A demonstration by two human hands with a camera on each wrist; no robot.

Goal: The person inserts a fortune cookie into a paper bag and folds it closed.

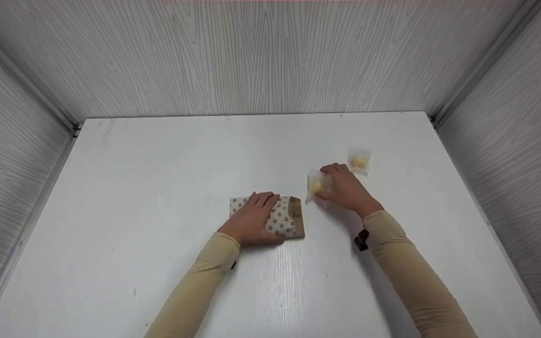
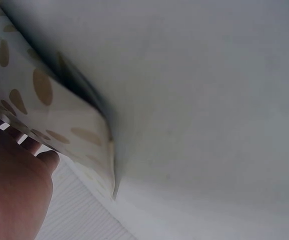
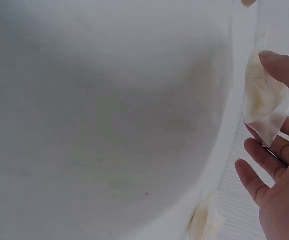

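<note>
My left hand (image 1: 254,218) lies across a white paper bag with tan dots (image 1: 280,219), its fingertips by the far edge and its thumb along the near edge. The bag lies flat, its brown-lined mouth facing right. In the left wrist view the dotted paper (image 2: 44,95) covers part of the fingers. Right of the bag, my right hand (image 1: 345,188) pinches a small translucent packet (image 1: 316,186) with something yellow inside. The right wrist view shows this packet (image 3: 264,95) between thumb and fingers.
A second small packet with yellow contents (image 1: 359,162) lies on the white table (image 1: 158,164), beyond the right hand. Pale wood-grain panels (image 1: 261,56) stand at the back and both sides. A dark device (image 1: 361,240) shows at the right wrist.
</note>
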